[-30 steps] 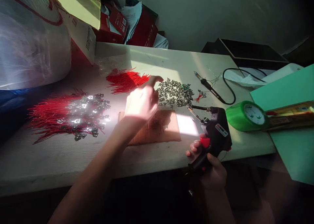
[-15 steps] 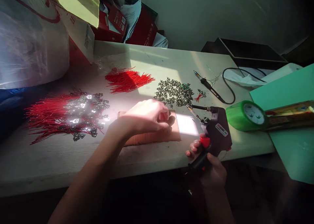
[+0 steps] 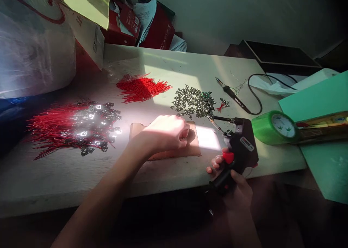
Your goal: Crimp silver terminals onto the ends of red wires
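Observation:
My left hand [image 3: 170,132] is closed over a piece of brown cardboard [image 3: 193,148], its fingers curled together; whatever they pinch is hidden. In my right hand [image 3: 239,190] is a black soldering gun [image 3: 243,143] with a red trigger, its tip pointing left toward a pile of small metal contacts [image 3: 193,101]. Red wires with metal contacts on their ends form a heap [image 3: 78,126] left of the cardboard. Farther back lies a bundle of plain red wires [image 3: 144,88].
A soldering iron [image 3: 235,97] with a black cord lies at the back right. Beside the gun stands a roll of green tape [image 3: 274,127]. A large plastic bag [image 3: 35,49] and red boxes [image 3: 157,32] occupy the left and back.
My left hand has moved slightly down over the cardboard, and its fingers have turned further under. The right hand still holds the soldering gun in nearly the same place.

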A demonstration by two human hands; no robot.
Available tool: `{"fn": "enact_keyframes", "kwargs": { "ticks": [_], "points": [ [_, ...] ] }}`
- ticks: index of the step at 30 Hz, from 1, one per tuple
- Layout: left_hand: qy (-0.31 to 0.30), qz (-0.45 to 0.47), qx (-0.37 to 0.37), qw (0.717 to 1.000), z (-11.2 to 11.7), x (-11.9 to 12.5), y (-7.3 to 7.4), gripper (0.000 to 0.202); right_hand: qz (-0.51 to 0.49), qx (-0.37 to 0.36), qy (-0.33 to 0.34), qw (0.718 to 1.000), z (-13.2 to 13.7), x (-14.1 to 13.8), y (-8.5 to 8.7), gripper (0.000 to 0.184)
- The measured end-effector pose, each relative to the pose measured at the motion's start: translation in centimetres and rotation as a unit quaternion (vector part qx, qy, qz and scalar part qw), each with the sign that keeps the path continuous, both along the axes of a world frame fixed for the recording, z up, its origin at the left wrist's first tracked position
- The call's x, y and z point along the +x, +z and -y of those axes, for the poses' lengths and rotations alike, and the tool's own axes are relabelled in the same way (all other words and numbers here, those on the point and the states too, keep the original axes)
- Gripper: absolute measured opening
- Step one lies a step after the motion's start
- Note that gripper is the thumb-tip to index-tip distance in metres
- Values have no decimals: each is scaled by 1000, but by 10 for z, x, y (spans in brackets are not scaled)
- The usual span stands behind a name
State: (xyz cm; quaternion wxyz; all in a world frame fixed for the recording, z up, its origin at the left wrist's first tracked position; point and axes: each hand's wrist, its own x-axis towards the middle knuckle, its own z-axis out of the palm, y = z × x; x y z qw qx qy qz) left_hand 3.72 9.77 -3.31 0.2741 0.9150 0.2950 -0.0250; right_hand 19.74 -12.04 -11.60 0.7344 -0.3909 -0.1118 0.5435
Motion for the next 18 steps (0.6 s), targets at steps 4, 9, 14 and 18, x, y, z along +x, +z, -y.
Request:
{"fn": "enact_keyframes", "kwargs": {
  "ticks": [4, 9, 14, 18],
  "points": [
    [3, -3, -2, 1000, 1, 1, -1, 11, -1, 7, -2, 1000, 1, 0, -2, 34],
    [5, -2, 5, 1000, 0, 1, -2, 13, -3, 5, -5, 1000, 1, -1, -2, 34],
    [15, -12, 3, 1000, 0, 2, 0, 16, -1, -4, -5, 1000, 1, 0, -1, 37],
    [20, -21, 6, 1000, 2, 3, 2, 16, -1, -7, -4, 1000, 2, 0, -1, 39]
  ]
}}
